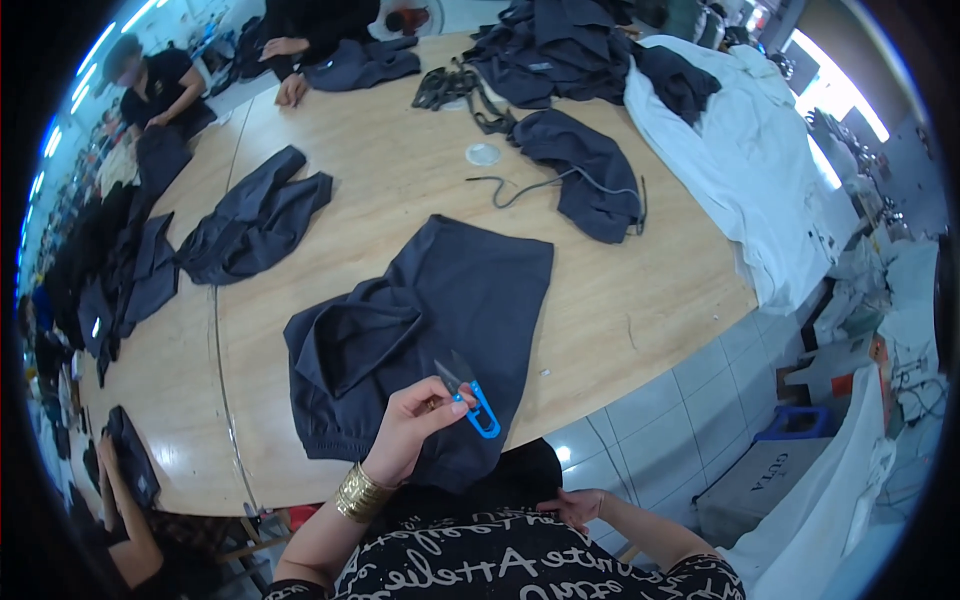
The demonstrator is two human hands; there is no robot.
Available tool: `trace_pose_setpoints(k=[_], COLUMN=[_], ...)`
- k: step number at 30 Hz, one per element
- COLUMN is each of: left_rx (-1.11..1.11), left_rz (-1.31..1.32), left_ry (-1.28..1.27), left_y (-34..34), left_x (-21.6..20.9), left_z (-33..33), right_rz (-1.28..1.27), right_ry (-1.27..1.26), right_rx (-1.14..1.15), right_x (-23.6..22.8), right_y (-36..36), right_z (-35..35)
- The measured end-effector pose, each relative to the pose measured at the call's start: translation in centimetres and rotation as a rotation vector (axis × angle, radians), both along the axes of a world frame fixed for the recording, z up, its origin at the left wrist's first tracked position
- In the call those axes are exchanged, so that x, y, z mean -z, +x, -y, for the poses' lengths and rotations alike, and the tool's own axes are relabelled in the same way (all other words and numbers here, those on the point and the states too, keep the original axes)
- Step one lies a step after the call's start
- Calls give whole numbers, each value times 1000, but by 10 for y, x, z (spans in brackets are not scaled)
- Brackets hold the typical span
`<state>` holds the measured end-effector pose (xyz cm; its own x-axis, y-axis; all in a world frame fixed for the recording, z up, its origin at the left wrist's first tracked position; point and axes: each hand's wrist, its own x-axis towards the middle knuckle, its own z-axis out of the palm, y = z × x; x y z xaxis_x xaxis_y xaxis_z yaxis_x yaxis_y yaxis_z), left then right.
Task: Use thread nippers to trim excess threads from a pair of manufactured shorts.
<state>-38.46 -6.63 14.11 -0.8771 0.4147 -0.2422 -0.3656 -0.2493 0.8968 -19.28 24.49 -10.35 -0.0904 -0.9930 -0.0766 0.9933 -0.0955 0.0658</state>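
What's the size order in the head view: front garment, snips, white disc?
1. Front garment
2. Snips
3. White disc
The disc lies farther from the camera, so its true size against the snips is unsure.

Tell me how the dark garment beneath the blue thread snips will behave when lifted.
The dark garment will probably hang floppy, since its cloth slumps in soft folds. It seems unlikely to roll, as much of it lies flat on the wooden table. Its gathered edge may stretch somewhat, judging by the puckering.
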Motion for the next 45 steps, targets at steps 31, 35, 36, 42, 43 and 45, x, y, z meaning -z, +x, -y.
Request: trace_pose_setpoints(k=[31,35,36,42,43,45], left_rx=[-501,-628,-629,-631,-634,-639], left_rz=[-260,-35,-32,35,46,58], left_ry=[-882,127,124,353,342,328], left_y=[-14,-10,-8,-8,-8,-9], left_x=[58,37,38,38,36,33], left_z=[132,127,127,124,123,121], right_rz=[-1171,-1294,-1333,-1683,-1663,-1610], right_ry=[924,1018,1057,1012,1011,1014], right_rx=[466,504,495,734,793,801], right_x=[-232,-239,-245,-241,-242,-247], right_y=[-260,-266,-268,-275,-275,-279], right_z=[256,250,249,263,267,275])
